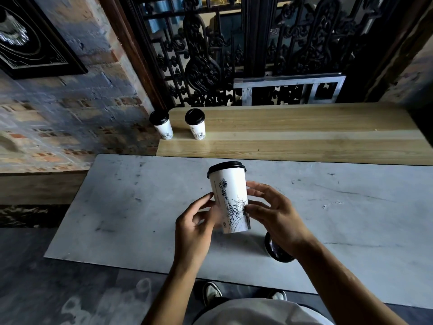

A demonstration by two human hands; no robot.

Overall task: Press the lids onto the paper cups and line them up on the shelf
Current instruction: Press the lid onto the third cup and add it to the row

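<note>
A white paper cup (230, 195) with a line drawing and a black lid on top is held upright above the grey marble table (131, 207). My left hand (196, 221) grips its left side and my right hand (271, 212) its right side, fingertips on the cup wall. Two more lidded cups stand side by side at the left end of the wooden shelf (304, 134): one cup (161, 124) at the very corner, the other cup (196, 124) just to its right. A black lid (277, 252) lies on the table, partly hidden under my right wrist.
Behind the shelf stand a dark ornate iron grille (210, 55) and a metal frame (290, 90). A brick wall (70, 118) with a framed picture is to the left. My shoes (212, 293) show below the table's near edge.
</note>
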